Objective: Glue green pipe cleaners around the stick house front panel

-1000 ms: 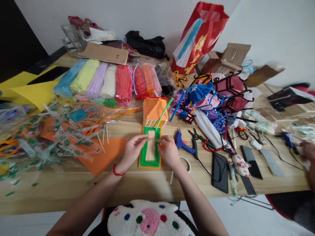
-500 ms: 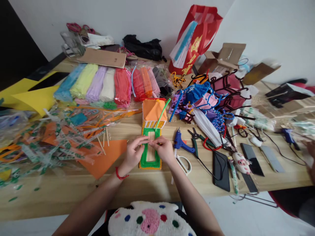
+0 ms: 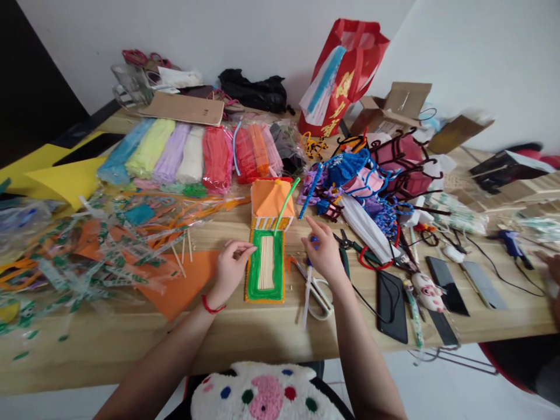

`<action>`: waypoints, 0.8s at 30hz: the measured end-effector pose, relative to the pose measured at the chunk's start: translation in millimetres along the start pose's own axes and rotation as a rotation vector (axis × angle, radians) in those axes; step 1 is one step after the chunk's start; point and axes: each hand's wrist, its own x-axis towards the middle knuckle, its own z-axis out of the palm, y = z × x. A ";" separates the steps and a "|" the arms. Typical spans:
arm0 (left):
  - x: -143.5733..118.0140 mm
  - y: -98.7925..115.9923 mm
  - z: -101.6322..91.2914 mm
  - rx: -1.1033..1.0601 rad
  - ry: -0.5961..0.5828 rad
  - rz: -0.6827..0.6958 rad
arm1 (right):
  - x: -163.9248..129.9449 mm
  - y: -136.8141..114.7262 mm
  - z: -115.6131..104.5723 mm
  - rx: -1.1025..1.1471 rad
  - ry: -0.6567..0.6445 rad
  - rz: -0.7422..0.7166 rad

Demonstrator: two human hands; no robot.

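A small craft house (image 3: pixel 272 204) with an orange roof stands on the table, a bright green pipe cleaner (image 3: pixel 286 203) leaning up at its right. In front of it lies a green-bordered base (image 3: pixel 252 286) with a strip of wooden sticks (image 3: pixel 266 262) down the middle. My left hand (image 3: pixel 231 262) is at the base's left edge, thumb and fingers pinched together; whatever they hold is too small to make out. Over the blue glue gun (image 3: pixel 314 240) is my right hand (image 3: pixel 324 251), fingers apart, covering most of it; contact cannot be told. White-handled scissors (image 3: pixel 321 300) lie just below.
Packs of coloured pipe cleaners (image 3: pixel 175 151) line the back. Plastic wrappers (image 3: pixel 87 268) and orange sheet (image 3: pixel 184 286) spread at left. Pliers (image 3: pixel 347 242), a black phone (image 3: pixel 391 306) and a pile of pipe-cleaner pieces (image 3: pixel 359 175) are at right. A person's hand (image 3: pixel 552 265) shows at the far right edge.
My hands were together over the stick strip and have parted. The left has drawn back to the base's left edge; the right has moved right, over the glue gun. The scissors show more fully.
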 end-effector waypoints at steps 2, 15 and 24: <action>0.5 -0.8 -0.4 -0.004 0.013 -0.027 | 0.1 11.2 -5.3 -0.075 0.011 -0.029; 18.0 1.2 -7.0 0.012 -0.034 -0.053 | -31.9 42.2 -7.9 -0.666 -0.140 0.146; 24.6 1.9 -5.0 0.076 -0.058 0.015 | -39.2 45.0 -30.9 -0.324 -0.005 0.164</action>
